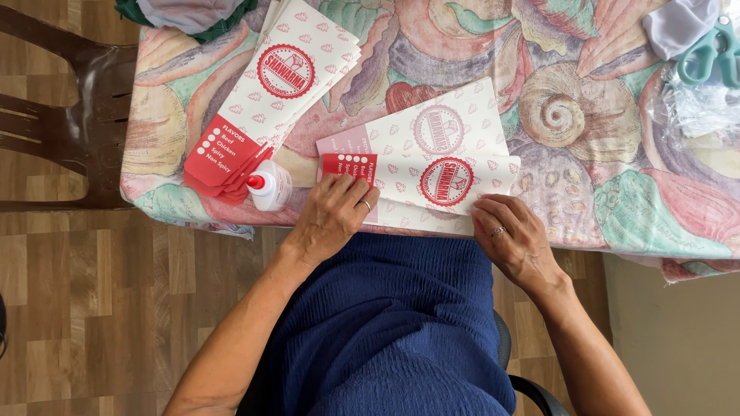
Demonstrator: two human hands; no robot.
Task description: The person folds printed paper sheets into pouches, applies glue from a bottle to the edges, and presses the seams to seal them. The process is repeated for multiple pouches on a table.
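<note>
- The left hand (333, 216) lies palm down at the near edge of the table, fingers held together and slightly curled, tips pressing on the red end of a folded paper sheet (432, 181); a ring shows on one finger.
- The right hand (515, 235) rests palm down at the other end of the same sheet, fingers close together and flat, tips on its lower right corner; it too wears a ring. Neither hand pinches or lifts anything.
- The folded paper sheet lies flat between and just beyond the two hands, white with small red marks, a round red emblem near its middle and a red band at its left end. Its upper flap is turned down over the lower part, with the paler reverse side showing above.
- Just left of the left hand stands a small white glue bottle (270, 185) with a red cap, apart from the fingers.
- Beyond the bottle, a fanned stack of printed sheets (277, 92) of the same kind runs diagonally up the table.
- All rest on a flowered tablecloth (570, 115) with shell patterns.
- At the far right corner lie teal-handled scissors (713, 50) beside crumpled clear plastic (694, 108).
- A brown chair (69, 115) stands left of the table.
</note>
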